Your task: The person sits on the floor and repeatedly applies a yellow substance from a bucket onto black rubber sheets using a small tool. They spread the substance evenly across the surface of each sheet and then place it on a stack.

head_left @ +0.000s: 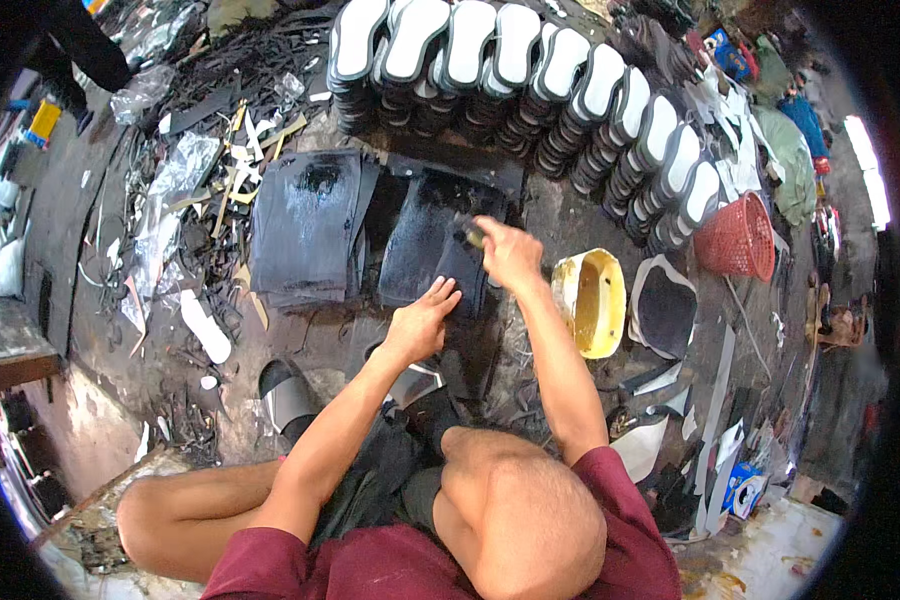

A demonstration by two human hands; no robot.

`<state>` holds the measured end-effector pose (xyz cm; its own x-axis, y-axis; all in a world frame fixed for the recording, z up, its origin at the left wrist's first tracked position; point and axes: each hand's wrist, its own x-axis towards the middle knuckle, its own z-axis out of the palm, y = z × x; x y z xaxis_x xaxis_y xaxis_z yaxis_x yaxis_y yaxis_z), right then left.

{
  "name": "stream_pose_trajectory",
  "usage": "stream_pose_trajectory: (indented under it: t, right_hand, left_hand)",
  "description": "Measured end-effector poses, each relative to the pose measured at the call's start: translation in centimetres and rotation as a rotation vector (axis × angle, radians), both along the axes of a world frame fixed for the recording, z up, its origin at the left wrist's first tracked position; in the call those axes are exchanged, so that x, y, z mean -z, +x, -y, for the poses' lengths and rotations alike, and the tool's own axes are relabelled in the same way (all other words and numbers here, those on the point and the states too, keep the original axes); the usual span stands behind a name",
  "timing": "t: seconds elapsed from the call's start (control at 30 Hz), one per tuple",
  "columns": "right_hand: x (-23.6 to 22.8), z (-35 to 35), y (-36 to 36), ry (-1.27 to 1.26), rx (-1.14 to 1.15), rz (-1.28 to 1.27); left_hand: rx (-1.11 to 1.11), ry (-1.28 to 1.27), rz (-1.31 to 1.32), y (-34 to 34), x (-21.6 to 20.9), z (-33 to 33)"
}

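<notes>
My right hand (512,258) is closed round the handle of a small brush (469,232), whose dark head touches the top black sheet (415,245) of the right-hand pile. The sheet looks wet and shiny in patches. My left hand (425,322) lies with fingers stretched out on the near edge of the same pile. To the left sits a second pile of black sheets (305,235), with a glossy dark smear near its far edge. Just right of my right forearm stands a yellow tub (622,315) with brownish, glue-like stuff inside.
Stacks of sole-shaped pieces with white tops (517,45) curve along the far and right side. A red basket (735,240) stands at their near end. Scraps and clear plastic (170,200) litter the floor at left. A dark cut piece (664,308) lies beside the tub.
</notes>
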<state>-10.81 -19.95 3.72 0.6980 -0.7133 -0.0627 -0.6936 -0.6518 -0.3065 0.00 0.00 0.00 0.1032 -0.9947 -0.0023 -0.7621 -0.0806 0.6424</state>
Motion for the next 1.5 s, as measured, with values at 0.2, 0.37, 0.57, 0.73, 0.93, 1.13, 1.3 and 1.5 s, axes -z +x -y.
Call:
stream_pose_trajectory:
  t: [0.2,0.37,0.57,0.73,0.93,1.13,1.3,1.5]
  right_hand:
    - [-0.2,-11.2,-5.6,0.209,-0.246,0.019]
    - [-5.2,-4.7,-0.4,0.107,0.107,0.495]
    - [-1.1,0.8,6.2,-0.159,-0.217,-0.019]
    - [-0.4,4.5,5.4,-0.116,-0.067,0.002]
    - [0.5,-7.0,0.8,0.015,-0.333,0.101]
    - [1.8,-13.3,-3.2,-0.194,-0.481,0.11]
    - [-5.4,-11.5,-4.2,0.332,0.13,0.692]
    - [-7.4,-7.7,-4.0,0.394,0.428,1.379]
  left_hand:
    - [-0.959,-0.255,-0.465,1.1,1.3,-4.1]
    - [-1.199,-0.032,-0.763,0.7,4.3,-4.1]
    - [-1.253,-0.021,-0.845,0.2,6.6,-2.5]
    - [-1.313,-0.037,-0.982,-0.3,4.9,-2.7]
    - [-1.348,-0.067,-1.063,0.1,3.7,-4.1]
    - [-1.276,-0.121,-0.996,0.5,4.5,-4.9]
    - [-1.357,-0.263,-1.482,0.0,1.2,-2.9]
    - [-1.453,-0.488,-1.254,-1.1,-2.1,5.5]
